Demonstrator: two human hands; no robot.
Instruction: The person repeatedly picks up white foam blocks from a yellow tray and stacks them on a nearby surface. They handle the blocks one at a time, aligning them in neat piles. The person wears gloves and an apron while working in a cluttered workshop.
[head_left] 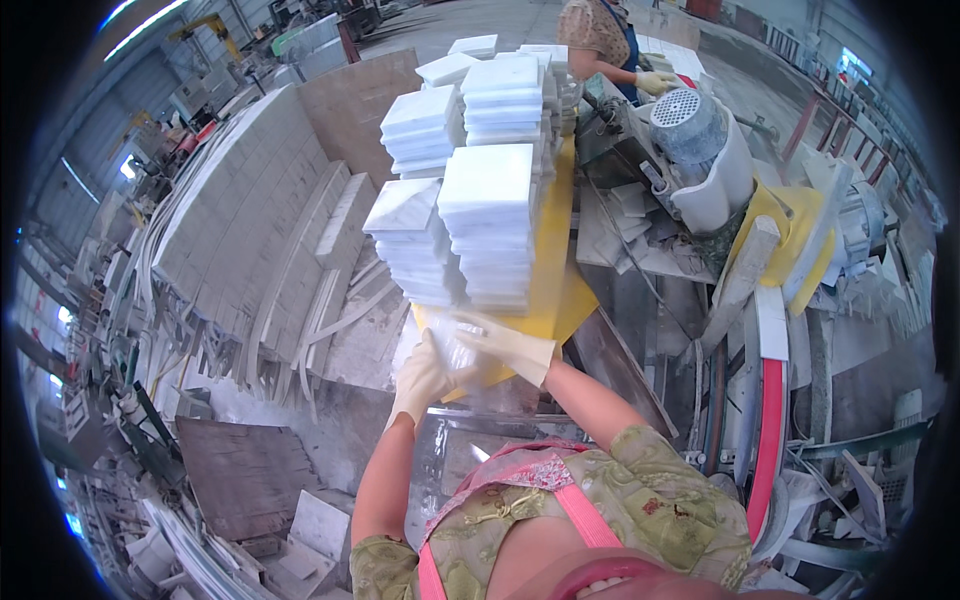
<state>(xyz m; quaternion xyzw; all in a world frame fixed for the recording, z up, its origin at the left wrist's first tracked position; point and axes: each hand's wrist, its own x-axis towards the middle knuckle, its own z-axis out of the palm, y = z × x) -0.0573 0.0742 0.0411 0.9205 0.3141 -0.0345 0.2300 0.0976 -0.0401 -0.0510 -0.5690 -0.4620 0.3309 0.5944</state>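
My left hand, in a cream glove, grips the near side of a white marble tile that is blurred by motion. Over that tile reaches my gloved right hand, its fingers stretched out toward the left one; their tips are smeared. Just beyond my hands rise a tall stack of white marble tiles and a shorter stack with grey veins. Both stand by a yellow sheet, part of which runs beneath my hands.
More tile stacks stand farther back. Long stone strips lean and lie at the left. To the right is a dusty motor on a machine. A co-worker's gloved hand is at the far end. A red strip runs along the right.
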